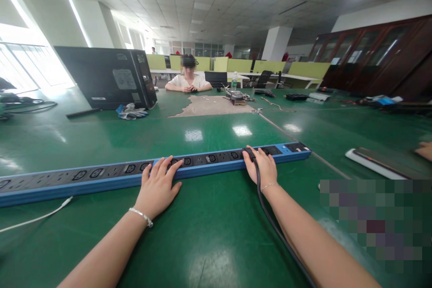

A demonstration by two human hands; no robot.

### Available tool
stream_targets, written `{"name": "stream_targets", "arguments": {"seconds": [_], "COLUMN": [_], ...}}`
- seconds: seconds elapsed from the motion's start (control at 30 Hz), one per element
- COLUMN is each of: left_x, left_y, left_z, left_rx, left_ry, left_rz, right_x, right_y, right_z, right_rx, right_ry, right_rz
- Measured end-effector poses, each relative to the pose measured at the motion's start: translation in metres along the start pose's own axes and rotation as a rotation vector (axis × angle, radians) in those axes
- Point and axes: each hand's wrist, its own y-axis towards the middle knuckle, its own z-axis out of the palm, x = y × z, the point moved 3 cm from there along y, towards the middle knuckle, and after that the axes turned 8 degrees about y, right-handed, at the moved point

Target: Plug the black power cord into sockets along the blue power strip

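Observation:
A long blue power strip (216,168) with black sockets lies across the green table, slanting slightly up to the right. My left hand (160,184) rests on top of it near the middle, fingers spread over the sockets and thumb along the front side. Farther right, my right hand (265,166) is closed around a black power plug (249,154) at the strip's sockets. Whether its pins are inside a socket is hidden. From the plug a black cable (266,209) runs down along my right forearm.
A black computer case (108,78) stands back left, with gloves (131,111) beside it. Across the table (202,234) sits a person (188,78). A disassembled device (236,95) and a bottle (234,81) stand there. At right, another person's hand (424,150) is near a flat device (374,162); a white cable (40,217) lies left.

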Motion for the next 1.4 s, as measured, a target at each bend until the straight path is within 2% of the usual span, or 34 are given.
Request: {"name": "stream_targets", "arguments": {"seconds": [0.17, 0.47, 0.6, 0.73, 1.4], "left_x": [0.000, 0.000, 0.000, 0.000, 0.000], "left_y": [0.000, 0.000, 0.000, 0.000, 0.000], "left_z": [0.000, -0.001, 0.000, -0.001, 0.000], "left_rx": [-0.006, 0.004, 0.012, 0.010, 0.010], "left_ry": [0.011, 0.016, 0.007, 0.009, 0.025], "left_rz": [0.009, 0.006, 0.010, 0.004, 0.004], "right_x": [0.002, 0.002, 0.002, 0.001, 0.000], "right_y": [-0.005, 0.004, -0.002, -0.005, 0.000], "right_z": [0.001, -0.002, 0.003, 0.010, 0.010], "right_rx": [-0.047, 0.012, -0.084, -0.162, -0.140], "right_ry": [0.036, 0.054, 0.092, 0.132, 0.240], "right_rz": [0.018, 0.055, 0.081, 0.022, -0.038]}}
